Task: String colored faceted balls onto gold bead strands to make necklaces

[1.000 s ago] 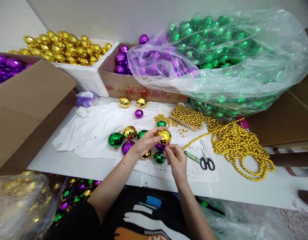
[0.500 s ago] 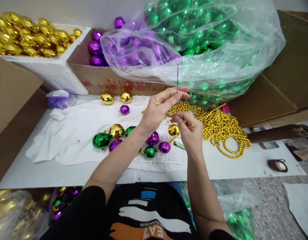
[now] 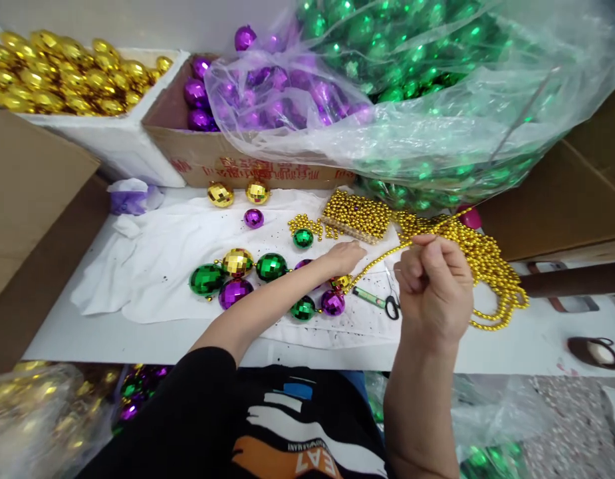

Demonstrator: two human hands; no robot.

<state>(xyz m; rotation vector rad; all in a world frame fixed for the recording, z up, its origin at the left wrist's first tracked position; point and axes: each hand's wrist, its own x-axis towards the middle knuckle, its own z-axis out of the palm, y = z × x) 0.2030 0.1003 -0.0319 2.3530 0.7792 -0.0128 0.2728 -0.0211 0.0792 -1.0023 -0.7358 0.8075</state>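
My right hand (image 3: pixel 439 286) is raised in a fist over the table's right side. A long thin needle (image 3: pixel 524 116), blurred, slants up and right in line with its fingertips. From below the fist a fine thread (image 3: pixel 377 271) runs left. My left hand (image 3: pixel 350 254) is low over the cloth, fingers bent and mostly hidden, just above a partly covered gold ball (image 3: pixel 342 282). My left forearm crosses a strand of faceted balls, among them a green ball (image 3: pixel 271 267), a gold ball (image 3: pixel 237 263) and a purple ball (image 3: pixel 332 303).
Gold bead strings (image 3: pixel 487 266) lie right of a tray of small gold beads (image 3: pixel 360 214). Scissors (image 3: pixel 392 307) and a green-handled cutter (image 3: pixel 369 297) rest on the white cloth (image 3: pixel 152 266). Behind stand a cardboard box (image 3: pixel 257 156) of purple balls and a plastic bag (image 3: pixel 427 143) of green balls.
My right hand has moved up and right and is now a fist. My left hand has dropped toward the cloth. The needle, upright at my left fingers before, now slants beyond my right fist.
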